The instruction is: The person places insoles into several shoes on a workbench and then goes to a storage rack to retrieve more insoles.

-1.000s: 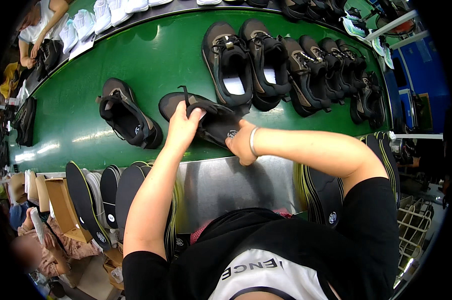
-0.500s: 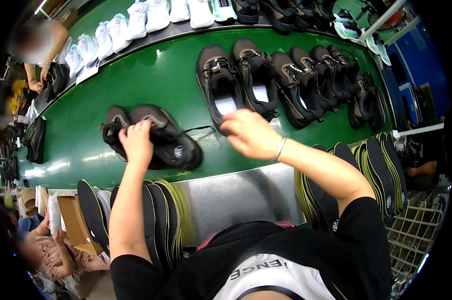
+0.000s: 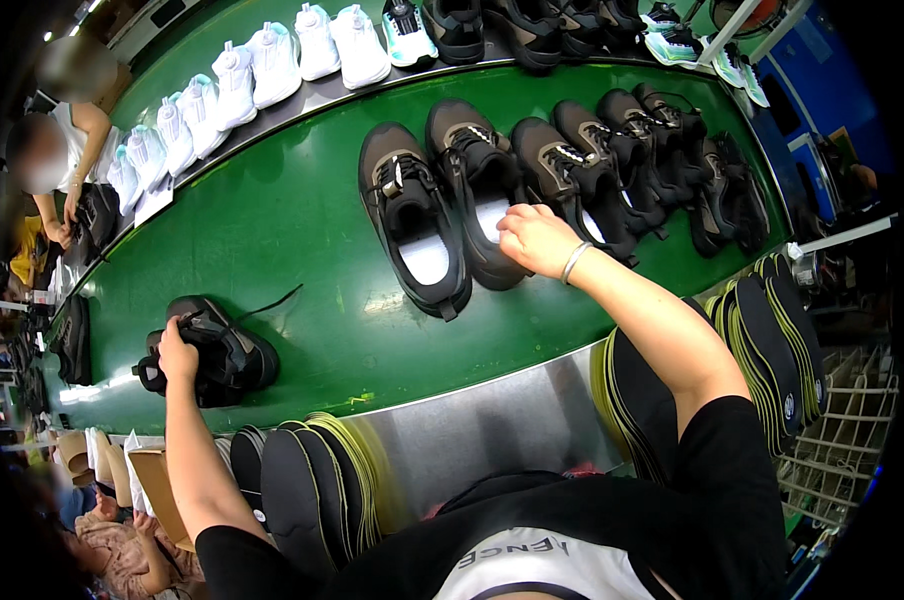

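Observation:
My left hand [image 3: 179, 350] is closed round the upper of a black-and-brown shoe [image 3: 237, 345]. A second shoe [image 3: 152, 370] lies against it, partly hidden by my fingers; a loose lace trails to the right. My right hand [image 3: 540, 242] has its fingers curled over the heel collar of another black-and-brown shoe [image 3: 480, 190], which has a white insole inside. Left of that shoe stands its neighbour [image 3: 402, 190], also with a pale insole showing. Both point toes away from me on the green tabletop [image 3: 302, 210].
More dark shoes [image 3: 622, 150] stand in a row to the right. White shoes [image 3: 272, 65] line a far shelf. Stacks of black insoles with yellow edges [image 3: 317, 490] [image 3: 762, 340] flank the metal front ledge [image 3: 492, 420]. A co-worker handles shoes at far left.
My left hand has moved left and nearer with the pair of shoes. My right hand has shifted right, from beside the first shoe's heel to the second shoe. The view has shifted slightly.

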Available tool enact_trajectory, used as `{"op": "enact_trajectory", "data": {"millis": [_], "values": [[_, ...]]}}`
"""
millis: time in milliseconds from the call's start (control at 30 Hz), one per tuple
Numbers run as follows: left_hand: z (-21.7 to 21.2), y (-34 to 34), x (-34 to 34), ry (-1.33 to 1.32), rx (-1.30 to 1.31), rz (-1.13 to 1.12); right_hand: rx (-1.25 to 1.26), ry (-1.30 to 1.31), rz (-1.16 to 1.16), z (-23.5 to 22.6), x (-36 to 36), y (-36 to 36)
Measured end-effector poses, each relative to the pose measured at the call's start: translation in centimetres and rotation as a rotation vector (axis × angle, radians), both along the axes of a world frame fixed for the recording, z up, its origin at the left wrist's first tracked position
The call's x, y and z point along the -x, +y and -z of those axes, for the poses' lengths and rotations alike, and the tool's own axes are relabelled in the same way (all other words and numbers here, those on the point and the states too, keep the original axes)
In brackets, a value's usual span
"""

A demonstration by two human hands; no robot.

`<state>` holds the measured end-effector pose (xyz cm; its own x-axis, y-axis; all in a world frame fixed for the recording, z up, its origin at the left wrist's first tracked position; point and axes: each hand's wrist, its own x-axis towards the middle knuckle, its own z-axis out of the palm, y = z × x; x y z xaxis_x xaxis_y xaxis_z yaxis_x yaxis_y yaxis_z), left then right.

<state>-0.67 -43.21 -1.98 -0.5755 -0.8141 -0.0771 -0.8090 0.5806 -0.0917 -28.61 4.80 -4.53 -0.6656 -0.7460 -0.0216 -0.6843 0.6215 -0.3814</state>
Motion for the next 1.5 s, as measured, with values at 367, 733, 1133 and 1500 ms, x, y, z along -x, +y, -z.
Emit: {"op": "enact_trajectory", "data": {"millis": [367,733,1133,1500], "values": [[-5.8,16.7,16.4,0.606,-0.24,0.884,0.262,0.381,-0.057,-2.4,6.5,-3.8],[0.3,24.5,24.0,0.68,-0.291,1.148,0.145,-0.57,0.025,-3.6,11.9,-5.5],[0.6,21.9,26.8,0.593,-0.94,0.497,0.3,-0.813,0.058,-0.3,13.4,-5.5],[0.5,22.0,26.8,0.606,-1.153,0.345,0.313,-0.863,0.098,-0.3,13.2,-5.7]]}}
